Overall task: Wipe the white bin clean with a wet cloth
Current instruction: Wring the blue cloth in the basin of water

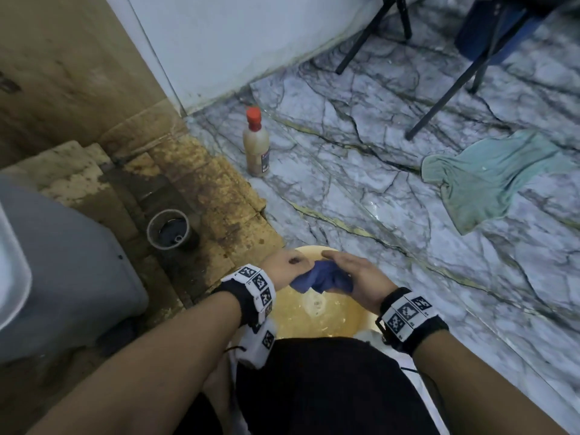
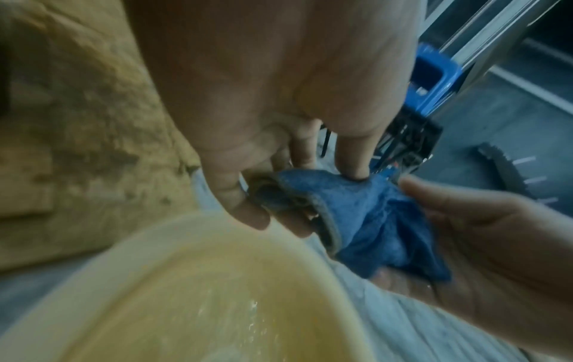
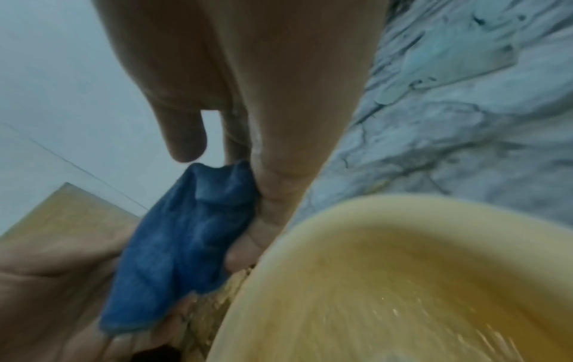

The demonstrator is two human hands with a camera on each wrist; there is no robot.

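Observation:
A bunched blue cloth (image 1: pixel 323 277) hangs between both hands over a yellowish basin (image 1: pixel 361 321) of murky water. My left hand (image 1: pixel 295 262) pinches the cloth's left end; in the left wrist view the thumb and fingers of this hand (image 2: pixel 302 196) close on the cloth (image 2: pixel 378 225). My right hand (image 1: pixel 342 271) grips the other end, its fingers curled against the cloth (image 3: pixel 186 245) in the right wrist view. A grey and white bin (image 1: pixel 62 262) stands at the far left, partly cut off, away from both hands.
On the marble floor stand a red-capped bottle (image 1: pixel 256 142) and black chair legs (image 1: pixel 439 98). A green rag (image 1: pixel 489 180) lies at the right. A drain pipe opening (image 1: pixel 169 229) sits in the stained brown tiles at the left. My dark-clothed lap fills the bottom.

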